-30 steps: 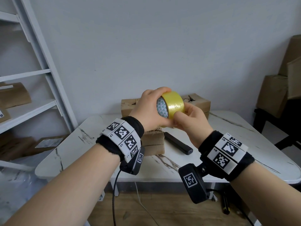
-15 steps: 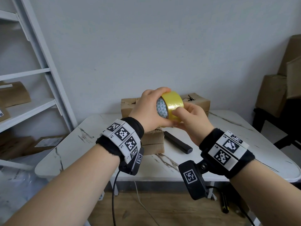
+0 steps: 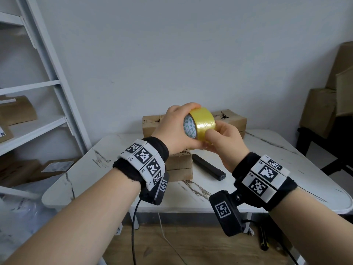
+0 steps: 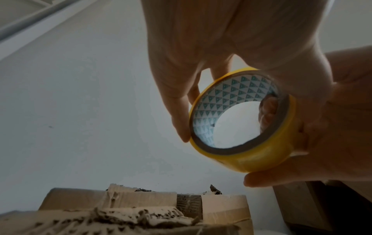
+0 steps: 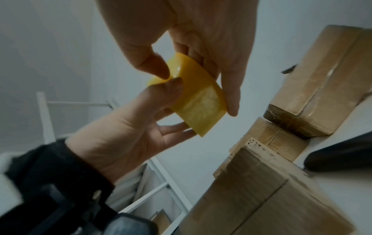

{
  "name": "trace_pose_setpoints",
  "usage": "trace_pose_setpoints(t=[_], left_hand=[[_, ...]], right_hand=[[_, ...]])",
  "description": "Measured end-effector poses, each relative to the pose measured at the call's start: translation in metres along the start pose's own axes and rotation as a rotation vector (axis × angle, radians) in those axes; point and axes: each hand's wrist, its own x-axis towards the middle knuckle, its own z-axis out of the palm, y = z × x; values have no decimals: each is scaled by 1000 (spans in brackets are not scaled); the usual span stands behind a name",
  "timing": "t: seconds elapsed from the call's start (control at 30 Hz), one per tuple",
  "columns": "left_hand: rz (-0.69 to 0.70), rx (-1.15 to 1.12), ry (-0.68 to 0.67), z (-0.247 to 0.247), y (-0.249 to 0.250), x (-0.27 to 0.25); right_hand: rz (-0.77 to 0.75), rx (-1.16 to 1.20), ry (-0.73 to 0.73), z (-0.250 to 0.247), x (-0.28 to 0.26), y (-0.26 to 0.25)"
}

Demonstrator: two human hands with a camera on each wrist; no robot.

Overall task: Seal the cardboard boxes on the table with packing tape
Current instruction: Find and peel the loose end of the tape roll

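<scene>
I had the tape roll (image 3: 202, 122) up at chest height over the table (image 3: 286, 169), my left hand (image 3: 177, 129) wrapped around it and my right hand (image 3: 227, 142) thumbing its face, apparently hunting the free end. The boxes (image 3: 229, 119) sat at twelve o'clock. I judged no new strip was laid yet; all sealing remained.

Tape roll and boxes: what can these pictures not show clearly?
- Tape roll: its free end, head view, hidden by right hand fingers.
- Near box: top seam, head view, hidden behind left hand.
- Black tool: too small to identify.
</scene>
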Motion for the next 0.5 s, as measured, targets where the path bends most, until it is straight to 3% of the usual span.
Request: trace_pose_setpoints(t=[0.5], left_hand=[[-8, -10, 3, 1, -2, -1]], right_hand=[[32, 77, 11, -4, 4, 4]])
